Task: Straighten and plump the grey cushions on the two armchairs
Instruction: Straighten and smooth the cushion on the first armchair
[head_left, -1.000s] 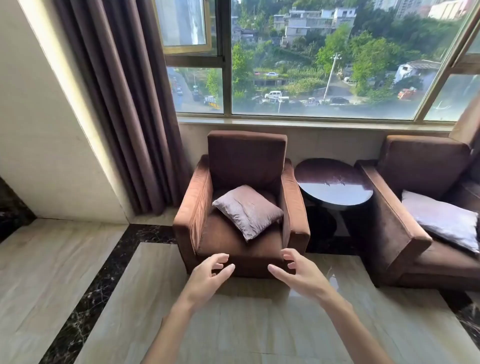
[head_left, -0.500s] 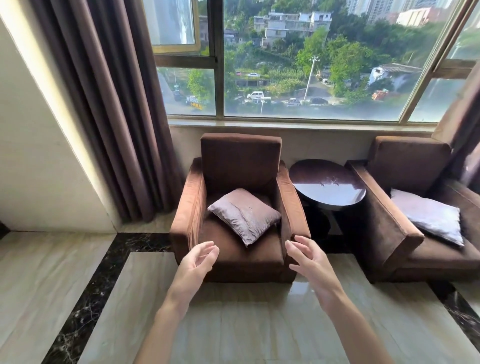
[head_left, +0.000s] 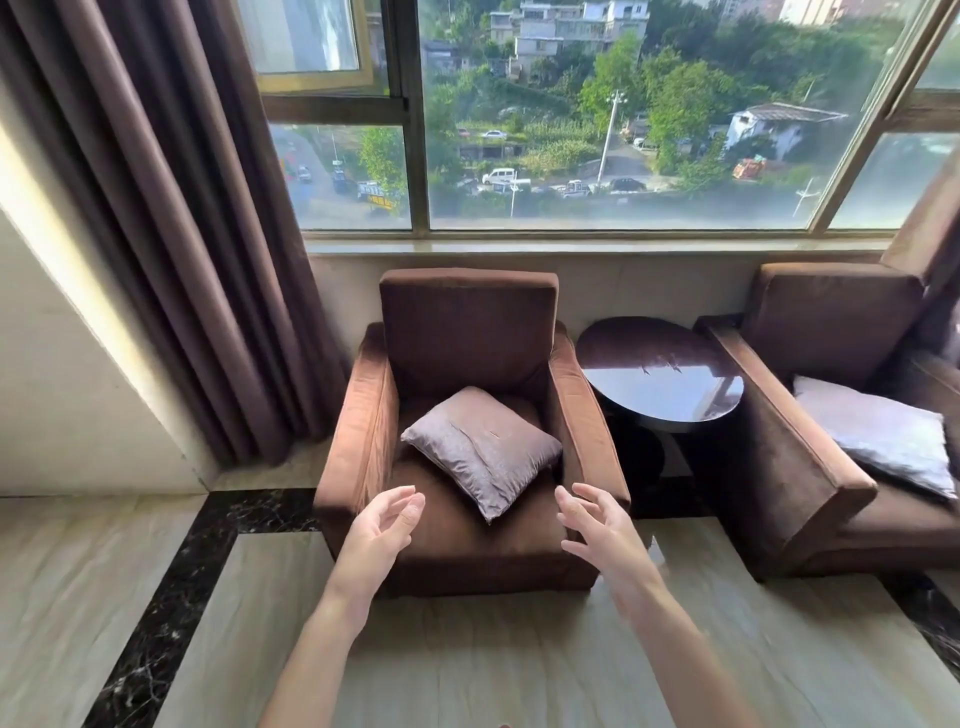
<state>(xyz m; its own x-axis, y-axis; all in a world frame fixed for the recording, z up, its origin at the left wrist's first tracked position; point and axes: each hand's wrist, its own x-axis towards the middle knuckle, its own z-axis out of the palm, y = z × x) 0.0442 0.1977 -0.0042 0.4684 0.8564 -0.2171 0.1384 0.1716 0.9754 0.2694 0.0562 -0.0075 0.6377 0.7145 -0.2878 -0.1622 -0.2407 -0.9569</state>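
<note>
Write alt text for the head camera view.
Two open bare hands, left hand and right hand, reach toward a tilted grey cushion on a brown armchair; a second cushion lies on another armchair.

i see one cushion (head_left: 480, 449) on the left armchair (head_left: 467, 431), another cushion (head_left: 878, 434) on the right armchair (head_left: 810, 441), a round table (head_left: 660, 382) between them, the window (head_left: 623, 114) behind.

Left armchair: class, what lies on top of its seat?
One grey cushion lies skewed on the left armchair seat. Anything beneath it is hidden.
</note>
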